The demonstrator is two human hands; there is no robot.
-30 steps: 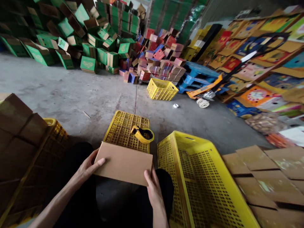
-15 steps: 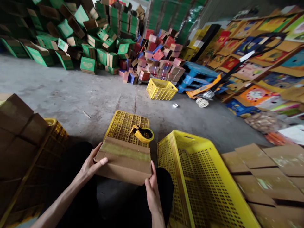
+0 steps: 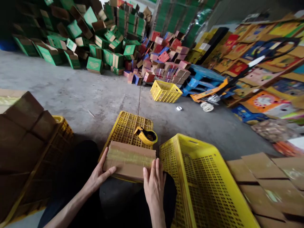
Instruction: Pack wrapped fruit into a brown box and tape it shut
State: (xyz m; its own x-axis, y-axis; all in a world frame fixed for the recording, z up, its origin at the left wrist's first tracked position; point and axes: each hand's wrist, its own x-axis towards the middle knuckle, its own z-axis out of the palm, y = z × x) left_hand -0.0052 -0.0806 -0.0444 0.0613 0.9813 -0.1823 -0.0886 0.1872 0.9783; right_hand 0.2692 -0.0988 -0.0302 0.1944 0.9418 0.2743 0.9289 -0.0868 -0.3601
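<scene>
A closed cardboard box (image 3: 129, 160) with a band of yellowish clear tape along its top lies before me. It rests on the near part of an upturned yellow crate (image 3: 128, 122). My left hand (image 3: 101, 172) grips the box's left end, thumb over the near top edge and fingers along the side. At the right end, my right hand (image 3: 154, 180) has its thumb against the box and its fingers laid over the corner; the fingertips are partly hidden. Just beyond the box, a yellow tape dispenser (image 3: 147, 136) sits on the crate.
To my right stands a large open yellow crate (image 3: 201, 139), with taped cardboard boxes (image 3: 268, 177) past it. Stacked boxes (image 3: 23, 126) fill a crate on my left. Ahead are a small yellow crate (image 3: 166, 91), a tape roll (image 3: 179, 108), a pallet jack (image 3: 213, 95) and heaped green cartons (image 3: 93, 65).
The box has been lowered from a tilt to lie flatter on the crate. My right hand has shifted from the near right corner up onto the right end. The view has turned slightly left.
</scene>
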